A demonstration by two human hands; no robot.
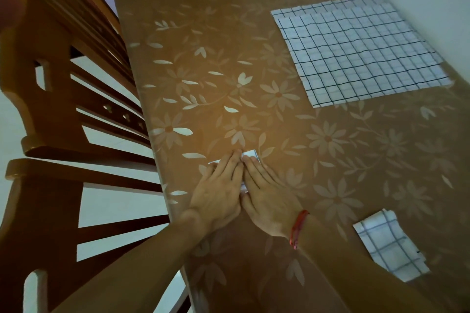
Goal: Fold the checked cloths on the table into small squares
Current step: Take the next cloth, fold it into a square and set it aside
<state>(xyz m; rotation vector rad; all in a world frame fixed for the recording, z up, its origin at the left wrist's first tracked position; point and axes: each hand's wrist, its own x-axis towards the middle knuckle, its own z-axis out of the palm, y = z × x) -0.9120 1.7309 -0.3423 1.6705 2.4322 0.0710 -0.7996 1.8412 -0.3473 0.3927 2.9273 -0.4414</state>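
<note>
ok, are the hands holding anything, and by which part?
Nothing is gripped: the left hand and right hand lie flat side by side, pressing down on the top face of a small folded checked cloth.

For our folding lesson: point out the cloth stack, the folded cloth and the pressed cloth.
cloth stack [361, 51]: head view, top cloth's middle.
folded cloth [390, 244]: head view, its middle.
pressed cloth [250, 155]: head view, its uncovered far corner.

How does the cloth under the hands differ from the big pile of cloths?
The cloth under the hands is folded small, pressed by the left hand and right hand; the pile lies spread wide, untouched. The cloth is mostly hidden; the pile shows plainly. Both are white, dark-checked.
</note>
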